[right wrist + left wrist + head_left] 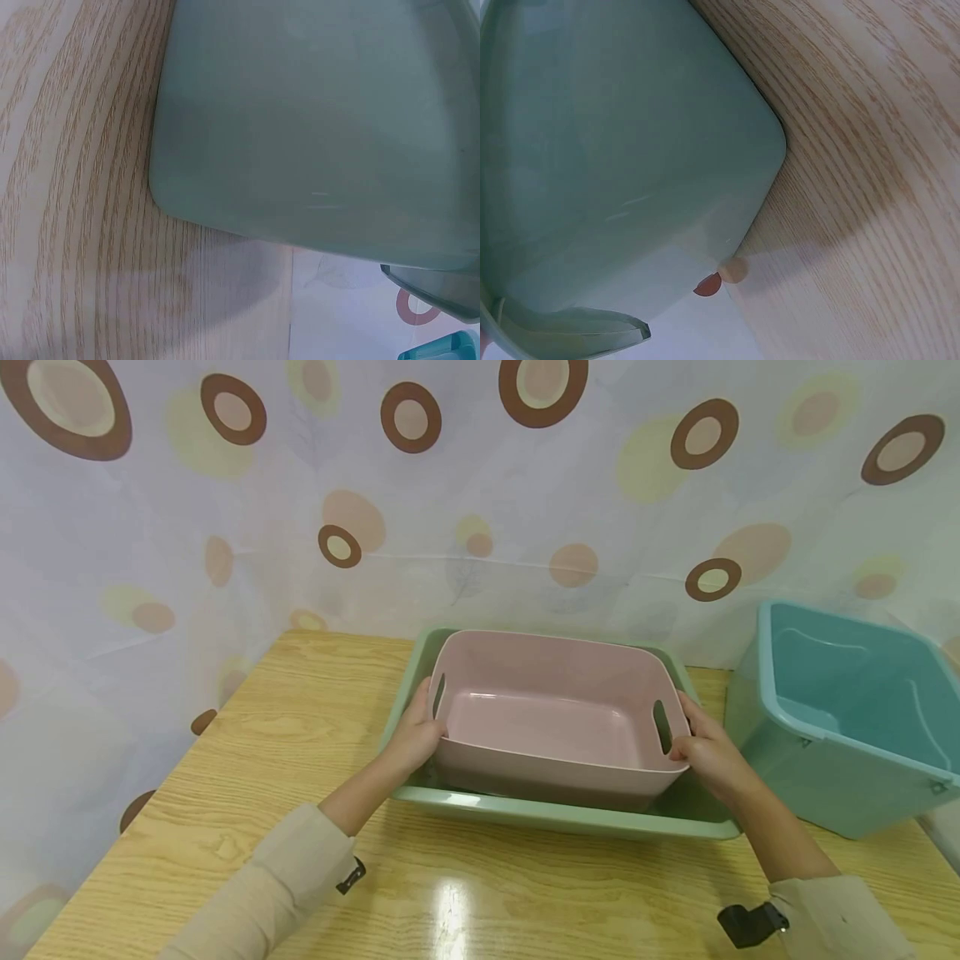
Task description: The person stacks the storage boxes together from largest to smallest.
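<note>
Head view: A pink basket (555,727) is inside the rim of a green tub (562,816), gripped by the left hand (416,731) and right hand (708,752), 1 at each end — a spread that likely keeps it level. Whether its base touches the tub's floor cannot be told; the fingers outside its walls are mostly hidden. At right on the wooden table (300,710) stands a blue-green bin (840,768) — cut off by the frame edge. Both wrist views show mainly the tub's outer wall.
</note>
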### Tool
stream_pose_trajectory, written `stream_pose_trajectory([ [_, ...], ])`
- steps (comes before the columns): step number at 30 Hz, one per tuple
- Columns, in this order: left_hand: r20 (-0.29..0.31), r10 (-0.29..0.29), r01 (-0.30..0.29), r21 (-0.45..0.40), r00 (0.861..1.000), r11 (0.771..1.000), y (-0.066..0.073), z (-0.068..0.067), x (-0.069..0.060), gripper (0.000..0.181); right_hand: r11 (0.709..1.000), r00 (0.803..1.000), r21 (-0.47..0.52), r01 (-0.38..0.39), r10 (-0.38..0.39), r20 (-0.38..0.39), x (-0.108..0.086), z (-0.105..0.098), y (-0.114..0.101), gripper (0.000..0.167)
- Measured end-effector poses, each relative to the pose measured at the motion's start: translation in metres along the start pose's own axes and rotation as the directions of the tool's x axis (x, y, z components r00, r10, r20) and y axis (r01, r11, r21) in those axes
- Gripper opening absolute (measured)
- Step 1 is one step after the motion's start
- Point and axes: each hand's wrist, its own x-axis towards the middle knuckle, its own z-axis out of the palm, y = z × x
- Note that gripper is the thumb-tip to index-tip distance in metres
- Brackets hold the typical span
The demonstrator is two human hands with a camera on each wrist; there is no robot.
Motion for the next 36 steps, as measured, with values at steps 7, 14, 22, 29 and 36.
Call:
stream_pose_trajectory([
  [7, -0.004, -0.014, 0.014, 0.014, 1.000, 1.000, -0.0015, 0.0002, 0.0002, 0.084, 1.000, 1.000, -0.009, 0.011, -0.011, -0.005, -0.0010, 0.0010, 0.0020, 0.082],
  [14, -0.001, -0.020, 0.020, 0.027, 1.000, 0.999, -0.0004, 0.0011, 0.0002, 0.084, 1.000, 1.000, -0.009, -0.014, 0.014, 0.006, -0.0005, -0.0008, 0.0016, 0.083],
  [22, 0.015, -0.020, 0.020, 0.015, 1.000, 1.000, 0.0005, 0.0019, -0.0001, 0.083, 1.000, 1.000, -0.021, -0.011, 0.011, -0.001, -0.0009, -0.0010, 0.0024, 0.081],
  [29, 0.009, -0.023, 0.023, 0.014, 1.000, 1.000, -0.0011, 0.0021, 0.0012, 0.083, 0.998, 0.999, -0.049, -0.038, 0.038, -0.001, -0.0003, -0.0004, 0.0015, 0.080],
  [36, 0.012, -0.028, 0.028, 0.018, 1.000, 0.999, -0.0004, 0.0012, 0.0007, 0.081, 0.997, 0.999, -0.073, -0.033, 0.033, 0.002, 0.0014, 0.0005, 0.0033, 0.078],
])
